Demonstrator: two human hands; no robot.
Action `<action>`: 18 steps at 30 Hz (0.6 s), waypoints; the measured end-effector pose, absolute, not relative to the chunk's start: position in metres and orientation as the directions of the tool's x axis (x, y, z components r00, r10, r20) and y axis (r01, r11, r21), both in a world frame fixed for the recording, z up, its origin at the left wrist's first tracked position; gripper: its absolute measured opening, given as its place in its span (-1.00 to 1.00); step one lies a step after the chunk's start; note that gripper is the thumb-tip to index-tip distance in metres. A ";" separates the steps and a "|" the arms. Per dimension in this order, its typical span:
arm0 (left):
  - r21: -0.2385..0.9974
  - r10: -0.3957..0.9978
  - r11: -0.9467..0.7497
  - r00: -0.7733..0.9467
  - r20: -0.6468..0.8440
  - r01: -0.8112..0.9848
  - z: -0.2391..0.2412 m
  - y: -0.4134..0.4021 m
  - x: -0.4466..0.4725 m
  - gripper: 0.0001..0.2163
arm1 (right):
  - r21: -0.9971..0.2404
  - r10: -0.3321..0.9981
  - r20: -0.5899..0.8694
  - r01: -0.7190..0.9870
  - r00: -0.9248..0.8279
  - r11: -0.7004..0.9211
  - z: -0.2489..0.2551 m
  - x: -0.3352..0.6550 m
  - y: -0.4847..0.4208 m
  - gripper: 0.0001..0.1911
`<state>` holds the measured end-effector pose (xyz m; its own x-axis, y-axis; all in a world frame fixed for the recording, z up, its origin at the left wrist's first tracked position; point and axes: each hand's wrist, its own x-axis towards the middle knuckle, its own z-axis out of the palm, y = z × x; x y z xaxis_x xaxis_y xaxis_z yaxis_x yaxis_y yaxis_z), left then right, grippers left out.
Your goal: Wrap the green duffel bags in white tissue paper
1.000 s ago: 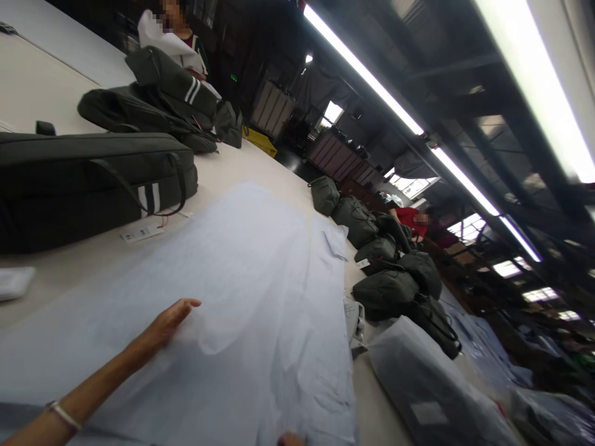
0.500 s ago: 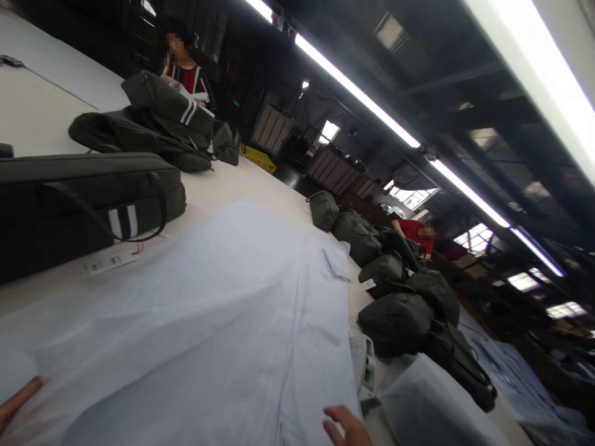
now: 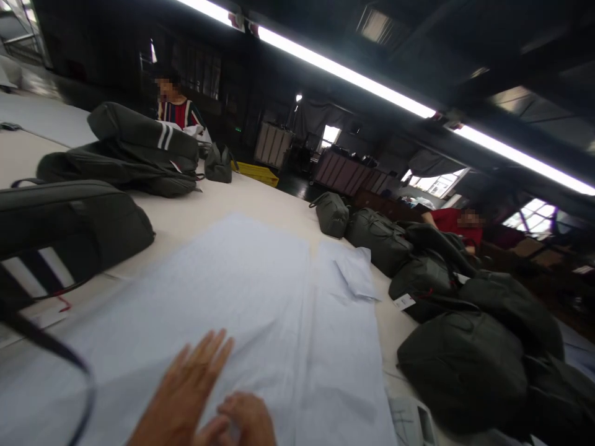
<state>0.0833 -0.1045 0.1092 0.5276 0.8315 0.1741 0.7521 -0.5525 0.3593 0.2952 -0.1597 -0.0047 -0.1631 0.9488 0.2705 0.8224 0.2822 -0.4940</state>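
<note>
left hand (image 3: 188,384) and right hand (image 3: 251,418) now closer together, contact with sheet (image 3: 251,279) unclear

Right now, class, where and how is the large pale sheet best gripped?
Probably pinch the pale sheet at its long right edge, with the right hand coming from the right: it lies mostly flat, lightly creased, and that straight edge lies exposed on the tabletop beside the dark bags.

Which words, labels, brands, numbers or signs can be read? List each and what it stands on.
No text is readable.
White tag among the dark bags at right: print too small.
Pale label beside the striped bag at left: too blurred.
Green light at the back: too small to make out.
Pale sheet: no writing visible.
</note>
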 end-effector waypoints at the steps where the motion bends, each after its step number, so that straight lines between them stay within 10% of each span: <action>1: 0.326 0.827 -0.557 0.546 0.135 0.763 0.103 -0.094 0.121 -0.11 | -0.509 0.961 0.269 0.837 -0.067 0.201 0.006 0.315 -0.152 -0.78; 7: 0.294 0.888 -0.422 0.456 -0.055 0.858 0.065 -0.016 0.224 -0.37 | -0.363 0.893 0.295 0.905 0.339 -0.223 0.023 0.437 -0.118 -0.48; 11: 0.546 0.859 -0.346 0.491 -0.142 0.763 0.053 0.021 0.198 -0.66 | -0.481 0.893 0.270 0.854 0.359 -0.198 -0.009 0.474 -0.121 -0.37; 15: 0.937 0.829 -0.019 0.529 -0.180 0.348 0.057 0.040 0.177 -0.73 | -0.738 0.801 0.140 0.601 0.583 -0.308 0.002 0.479 -0.121 -0.39; 18: 0.945 0.811 0.323 0.530 -0.247 -0.055 0.066 0.045 0.167 -0.55 | -0.833 0.657 0.005 0.366 0.754 -0.415 0.035 0.479 -0.114 -0.45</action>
